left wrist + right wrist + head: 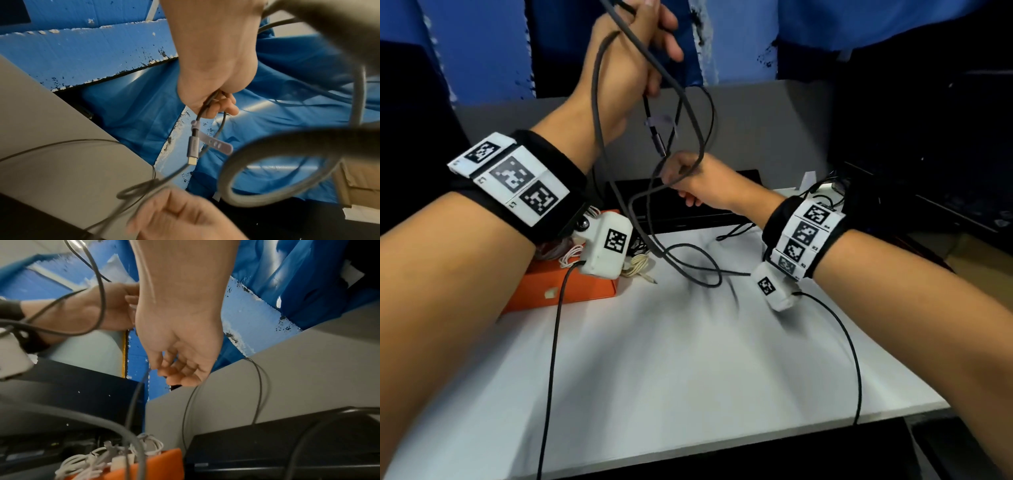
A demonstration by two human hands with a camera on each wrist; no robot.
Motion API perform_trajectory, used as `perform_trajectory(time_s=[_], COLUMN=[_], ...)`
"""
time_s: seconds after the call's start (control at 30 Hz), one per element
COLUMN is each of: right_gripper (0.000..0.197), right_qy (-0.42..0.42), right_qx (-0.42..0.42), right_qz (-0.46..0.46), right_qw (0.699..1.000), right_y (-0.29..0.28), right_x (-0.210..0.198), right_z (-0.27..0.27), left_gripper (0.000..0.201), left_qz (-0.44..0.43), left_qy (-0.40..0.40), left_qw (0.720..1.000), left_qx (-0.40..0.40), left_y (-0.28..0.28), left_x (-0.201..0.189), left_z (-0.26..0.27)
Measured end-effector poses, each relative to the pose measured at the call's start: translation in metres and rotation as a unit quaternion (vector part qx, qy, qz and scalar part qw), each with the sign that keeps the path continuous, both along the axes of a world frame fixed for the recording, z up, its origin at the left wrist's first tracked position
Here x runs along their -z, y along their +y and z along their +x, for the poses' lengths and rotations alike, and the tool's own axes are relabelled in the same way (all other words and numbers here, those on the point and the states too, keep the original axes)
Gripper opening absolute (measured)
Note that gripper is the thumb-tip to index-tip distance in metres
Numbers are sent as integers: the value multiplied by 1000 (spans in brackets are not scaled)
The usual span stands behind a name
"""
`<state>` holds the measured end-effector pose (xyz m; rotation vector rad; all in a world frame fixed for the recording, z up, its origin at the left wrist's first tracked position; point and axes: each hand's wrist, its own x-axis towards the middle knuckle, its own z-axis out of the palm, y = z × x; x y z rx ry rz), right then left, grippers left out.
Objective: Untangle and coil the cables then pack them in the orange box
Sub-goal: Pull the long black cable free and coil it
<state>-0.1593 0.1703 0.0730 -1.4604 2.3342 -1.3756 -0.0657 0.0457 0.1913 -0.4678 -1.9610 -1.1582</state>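
Above a white desk (688, 359), the left hand (626, 68) is raised, its grip clenched around a dark grey cable (688, 113), while the right hand (698, 178), lower down, pinches a loop of the same cable. Only the left wrist view shows the cable's metal plug (193, 149) and a pale strap tie (216, 144) dangling just below the left fist. Only the right wrist view looks into the orange box (162, 467), where white cables (92, 464) are bundled. From the head camera, the left wrist camera housing (604, 248) blocks much of the box, which sits at the desk's left beside a black device (688, 205). Slack grey loops trail onto the desk.
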Motion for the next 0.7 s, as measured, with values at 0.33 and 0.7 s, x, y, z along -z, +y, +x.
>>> perform_trajectory(time_s=[0.33, 0.7], right_gripper=[36, 32], right_qy=[-398, -212], right_qx=[-188, 201], right_qz=[-54, -188], right_qw=[896, 938], right_y=[5, 97], right_x=[28, -17], right_z=[20, -96], left_gripper=[31, 35], left_qz=[5, 137], left_qy=[-18, -8], left_qw=[1000, 980], left_qx=[17, -143], left_y=[-2, -58], left_x=[-4, -11], left_z=[5, 25])
